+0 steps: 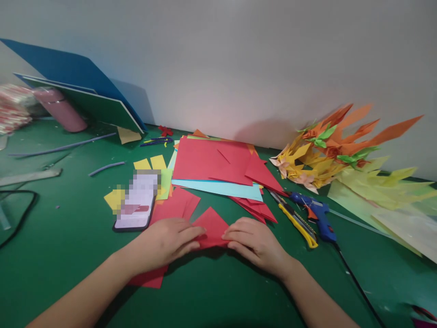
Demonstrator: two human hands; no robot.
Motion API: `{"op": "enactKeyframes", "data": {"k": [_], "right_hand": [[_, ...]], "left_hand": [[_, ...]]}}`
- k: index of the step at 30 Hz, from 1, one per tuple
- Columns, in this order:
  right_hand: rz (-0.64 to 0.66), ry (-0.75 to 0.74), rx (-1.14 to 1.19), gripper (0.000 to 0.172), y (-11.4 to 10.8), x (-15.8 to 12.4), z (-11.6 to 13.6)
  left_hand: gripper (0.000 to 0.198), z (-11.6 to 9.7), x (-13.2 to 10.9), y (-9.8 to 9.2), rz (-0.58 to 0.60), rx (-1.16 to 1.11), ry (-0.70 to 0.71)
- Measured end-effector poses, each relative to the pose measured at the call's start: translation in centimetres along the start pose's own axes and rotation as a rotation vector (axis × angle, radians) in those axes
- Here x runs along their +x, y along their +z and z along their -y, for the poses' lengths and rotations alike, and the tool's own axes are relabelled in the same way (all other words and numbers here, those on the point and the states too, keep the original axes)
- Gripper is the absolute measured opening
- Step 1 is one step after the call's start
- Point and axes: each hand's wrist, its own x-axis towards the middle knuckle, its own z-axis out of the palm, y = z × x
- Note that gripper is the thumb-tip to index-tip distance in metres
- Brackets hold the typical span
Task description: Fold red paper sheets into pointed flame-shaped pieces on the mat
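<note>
Between my two hands is a small piece of red paper (212, 228), folded along its near edge with a point facing away from me. My left hand (167, 241) pinches its left corner, thumb below and fingers on top. At the right corner, my right hand (257, 243) grips the same paper with fingers and thumb together. More red sheets (146, 279) lie partly under my left hand and forearm. Just beyond sits a stack of red paper (211, 159) with a light blue sheet (221, 189) sticking out from under it.
Left of my hands lies a phone (134, 221) on yellow paper pieces. To the right are a yellow utility knife (297, 223), a blue glue gun (319, 216) with its cord, and folded orange and yellow paper shapes (334, 146). A pink bottle (63, 109) leans by boards (102, 102) at back left.
</note>
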Motion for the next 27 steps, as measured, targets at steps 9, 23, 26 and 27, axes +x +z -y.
{"op": "enactKeyframes", "data": {"k": [9, 23, 26, 27], "right_hand": [[-0.082, 0.323, 0.033, 0.023, 1.1, -0.1, -0.2], [-0.056, 0.269, -0.112, 0.031, 1.5, 0.1, 0.4], [-0.045, 0.255, -0.163, 0.033, 1.6, 0.1, 0.4], [-0.041, 0.253, -0.177, 0.034, 1.6, 0.1, 0.3]], "left_hand": [[0.023, -0.3, 0.1, 1.1, -0.163, -0.240, -0.287], [0.029, -0.9, 0.4, 1.6, -0.143, -0.238, -0.331], [0.028, -0.8, 0.4, 1.7, -0.140, -0.202, -0.325], [0.028, -0.8, 0.4, 1.8, -0.138, -0.188, -0.324]]}}
